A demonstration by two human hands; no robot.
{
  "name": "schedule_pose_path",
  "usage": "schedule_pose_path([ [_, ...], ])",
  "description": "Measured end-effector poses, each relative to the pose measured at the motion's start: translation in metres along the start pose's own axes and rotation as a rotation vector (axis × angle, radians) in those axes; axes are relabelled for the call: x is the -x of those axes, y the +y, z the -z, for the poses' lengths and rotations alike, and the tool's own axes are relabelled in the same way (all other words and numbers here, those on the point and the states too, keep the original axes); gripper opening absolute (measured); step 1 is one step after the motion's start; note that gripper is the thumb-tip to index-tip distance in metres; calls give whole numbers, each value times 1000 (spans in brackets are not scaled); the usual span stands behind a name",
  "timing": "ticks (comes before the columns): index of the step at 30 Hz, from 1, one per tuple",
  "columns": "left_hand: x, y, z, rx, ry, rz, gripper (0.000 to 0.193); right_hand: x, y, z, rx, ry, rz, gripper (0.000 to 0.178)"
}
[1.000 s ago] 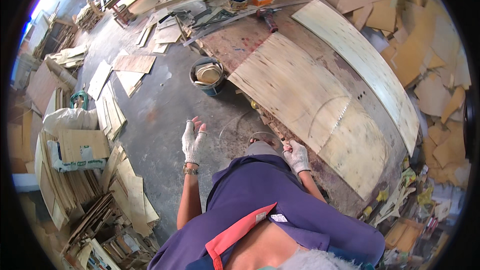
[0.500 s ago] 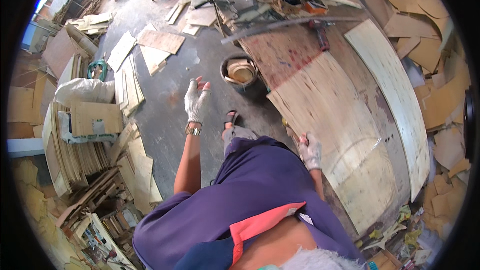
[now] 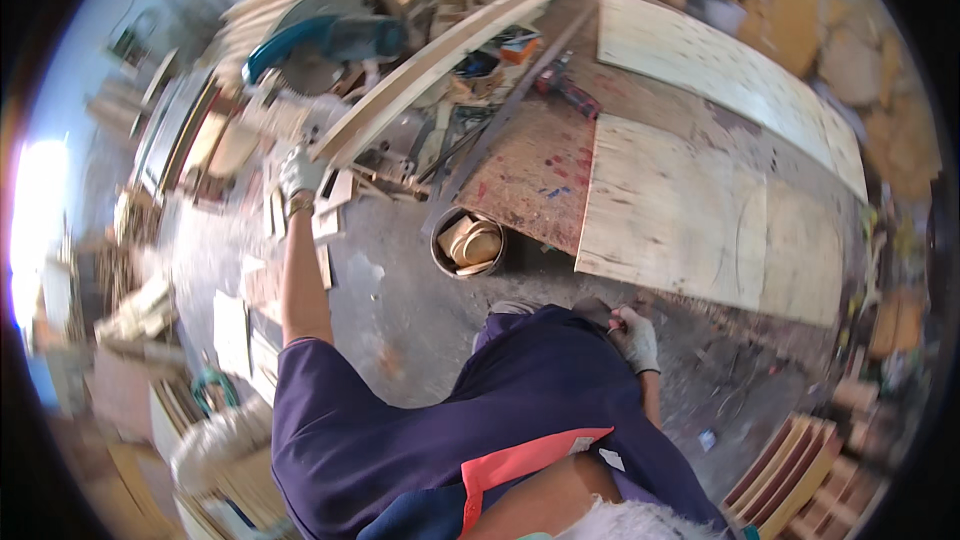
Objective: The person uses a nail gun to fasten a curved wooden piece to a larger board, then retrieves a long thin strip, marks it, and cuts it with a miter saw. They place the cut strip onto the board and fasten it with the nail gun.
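My left hand [image 3: 299, 172], in a whitish work glove with bare fingertips and a wristwatch above it, reaches far forward with its fingers stretched out. It is beside the near end of a long pale wooden plank [image 3: 440, 65]; I cannot tell whether it touches. My right hand [image 3: 638, 342], gloved the same way, is low by my right side, near the dark purple clothing. Its fingers are curled in, and what they hold, if anything, cannot be made out. A bucket [image 3: 435, 240] with round and angular wood offcuts stands between my arms, just off the workbench corner.
A teal circular-bladed saw [image 3: 330, 40] sits beyond the plank. On the stained workbench [image 3: 535, 170] lie plywood sheets [image 3: 670, 210], a longer pale panel [image 3: 720, 65] and a red-and-black power drill [image 3: 568, 90]. Wood scraps lie on the floor at left; curved wooden pieces [image 3: 785, 470] stand at lower right.
My view has turned left, bringing the saw into sight. My left hand has moved forward to the plank's end. My right hand stays low by my side, now apart from the bench.
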State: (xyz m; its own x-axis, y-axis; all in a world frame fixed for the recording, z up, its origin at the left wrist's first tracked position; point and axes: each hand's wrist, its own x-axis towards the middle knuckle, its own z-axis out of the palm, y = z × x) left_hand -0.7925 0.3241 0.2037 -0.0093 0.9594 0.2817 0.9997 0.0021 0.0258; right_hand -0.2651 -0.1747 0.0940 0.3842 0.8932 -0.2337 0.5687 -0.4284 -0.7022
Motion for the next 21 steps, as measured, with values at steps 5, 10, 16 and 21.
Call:
schedule_pose_path([
  [5, -55, -19, -48, 7, -366, -41, 59, 37, -27, -3, -8, 5, -181, 26],
  [10, -72, -16, -47, 115, -279, -37, 59, 55, -45, -1, 113, 18, -136, 21],
  [16, -53, -52, -35, 458, -236, -130, 65, 46, -48, 0, 155, -2, -56, 19],
  [21, 62, -4, -44, 718, -227, -40, 53, 20, -70, 19, 24, 254, 141, 30],
])
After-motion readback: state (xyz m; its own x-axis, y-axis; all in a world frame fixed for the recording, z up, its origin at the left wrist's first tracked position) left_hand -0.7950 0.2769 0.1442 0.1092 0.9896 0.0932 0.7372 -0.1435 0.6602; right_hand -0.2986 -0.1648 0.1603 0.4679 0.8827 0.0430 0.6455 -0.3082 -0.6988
